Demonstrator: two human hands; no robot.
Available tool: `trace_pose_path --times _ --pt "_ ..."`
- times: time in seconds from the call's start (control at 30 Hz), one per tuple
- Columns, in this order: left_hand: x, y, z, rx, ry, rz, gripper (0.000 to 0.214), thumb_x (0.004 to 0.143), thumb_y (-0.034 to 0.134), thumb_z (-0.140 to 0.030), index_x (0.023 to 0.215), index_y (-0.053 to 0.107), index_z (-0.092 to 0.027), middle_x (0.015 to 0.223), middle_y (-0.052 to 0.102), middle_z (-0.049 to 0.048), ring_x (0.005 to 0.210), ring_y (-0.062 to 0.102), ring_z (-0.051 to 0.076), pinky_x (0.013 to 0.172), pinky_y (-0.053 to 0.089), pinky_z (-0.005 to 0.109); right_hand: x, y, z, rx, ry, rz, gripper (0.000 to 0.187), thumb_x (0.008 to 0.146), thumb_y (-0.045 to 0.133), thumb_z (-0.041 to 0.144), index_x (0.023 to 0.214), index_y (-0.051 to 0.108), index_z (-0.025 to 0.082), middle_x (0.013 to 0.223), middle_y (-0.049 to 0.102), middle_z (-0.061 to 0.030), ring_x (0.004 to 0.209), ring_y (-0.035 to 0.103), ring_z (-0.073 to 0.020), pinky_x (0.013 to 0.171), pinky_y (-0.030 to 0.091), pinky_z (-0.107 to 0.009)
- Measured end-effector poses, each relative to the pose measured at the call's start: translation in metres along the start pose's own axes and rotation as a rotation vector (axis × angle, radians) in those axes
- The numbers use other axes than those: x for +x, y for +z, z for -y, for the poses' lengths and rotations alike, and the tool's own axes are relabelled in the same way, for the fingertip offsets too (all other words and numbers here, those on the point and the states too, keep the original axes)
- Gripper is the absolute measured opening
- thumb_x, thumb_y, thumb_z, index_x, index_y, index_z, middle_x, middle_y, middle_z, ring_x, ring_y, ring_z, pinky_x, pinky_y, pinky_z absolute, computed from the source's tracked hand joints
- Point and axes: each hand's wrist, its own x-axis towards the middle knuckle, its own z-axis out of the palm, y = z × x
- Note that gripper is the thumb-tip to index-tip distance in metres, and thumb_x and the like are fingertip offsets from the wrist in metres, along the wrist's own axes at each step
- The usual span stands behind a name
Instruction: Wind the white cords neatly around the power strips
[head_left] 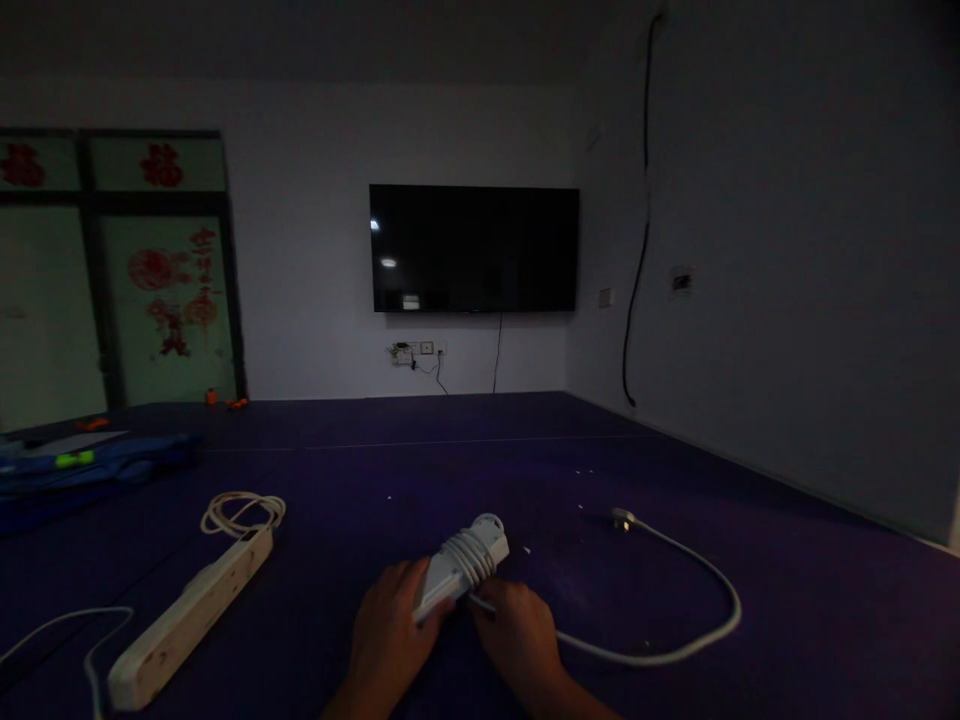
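The person's left hand is gripping a white bar wrapped in coiled cord, while the right hand is pinching the cord beside the bar. The cord is curving across the purple surface to a plug. A power strip is lying to the left; a television is hanging on the wall.

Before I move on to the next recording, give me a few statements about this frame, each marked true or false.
1. The left hand grips the cord-wrapped strip. True.
2. The right hand holds the plug. False: its fingers are on the cord; the plug lies apart on the purple surface.
3. The long power strip lies to the right of both hands. False: it lies to their left.
4. The television hangs on the far wall. True.
5. Its screen shows a bright picture. False: it is dark, with some reflections.
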Motion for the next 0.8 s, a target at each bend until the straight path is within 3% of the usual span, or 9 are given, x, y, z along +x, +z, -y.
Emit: trace_pose_path --times 0.33,0.53,0.8 --pt "0.0 -0.001 0.006 0.11 0.039 0.003 0.046 0.078 0.053 -0.041 0.119 0.052 -0.02 0.112 0.06 0.0091 0.103 0.052 0.025 0.087 0.038 0.037 -0.002 -0.001 0.005 -0.002 -0.027 0.024 0.018 0.078 0.051 0.02 0.078 0.069 0.026 0.079 0.071 -0.0024 0.075 0.066 -0.019 0.061 0.04 -0.022" --pt "0.001 0.001 0.008 0.096 0.025 0.027 0.051 0.077 0.053 -0.039 0.121 0.049 -0.016 0.115 0.058 0.0113 0.106 0.05 0.025 0.09 0.036 0.037 -0.003 0.0 0.004 0.036 -0.023 0.016 0.016 0.078 0.052 0.02 0.078 0.068 0.026 0.08 0.071 -0.0014 0.075 0.065 -0.0181 0.06 0.04 -0.022" --pt "-0.001 0.003 0.011 0.057 0.045 0.042 0.047 0.076 0.054 -0.04 0.119 0.051 -0.02 0.114 0.058 0.0088 0.104 0.051 0.024 0.089 0.037 0.036 -0.002 0.005 0.002 0.077 -0.045 -0.021 0.009 0.079 0.053 0.02 0.082 0.06 0.025 0.074 0.069 0.0032 0.068 0.064 -0.0142 0.056 0.035 -0.02"
